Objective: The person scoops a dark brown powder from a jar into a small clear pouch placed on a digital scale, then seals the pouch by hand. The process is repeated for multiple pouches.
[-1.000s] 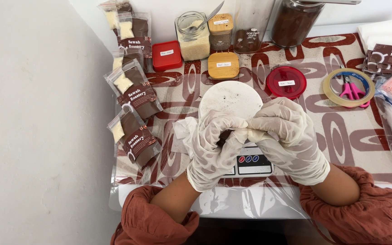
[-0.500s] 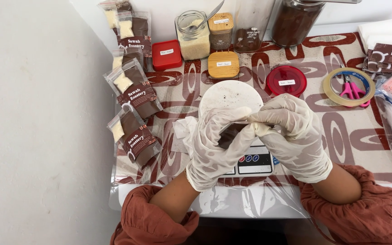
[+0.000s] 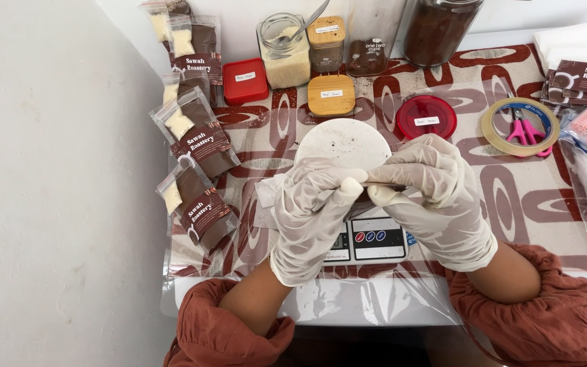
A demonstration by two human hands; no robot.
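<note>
Both my hands wear thin white gloves and meet over a small kitchen scale (image 3: pixel 368 239). My left hand (image 3: pixel 314 214) and my right hand (image 3: pixel 436 197) pinch the top edge of a small clear pouch (image 3: pixel 379 185) between thumbs and fingers; most of the pouch is hidden behind my fingers. Just behind my hands sits the scale's round white platter (image 3: pixel 344 141), dusted with dark specks.
Filled brown-labelled pouches (image 3: pixel 202 146) lie in a row at the left. Jars (image 3: pixel 287 51), a red lid (image 3: pixel 426 117), a wooden lid (image 3: pixel 331 95) and a red box (image 3: pixel 246 80) stand at the back. A tape roll (image 3: pixel 519 126) with pink scissors and stacked empty pouches (image 3: pixel 585 78) lie right.
My hands have drawn closer together along the pouch's top edge and shifted slightly; the pouch now shows only as a thin strip between my fingertips.
</note>
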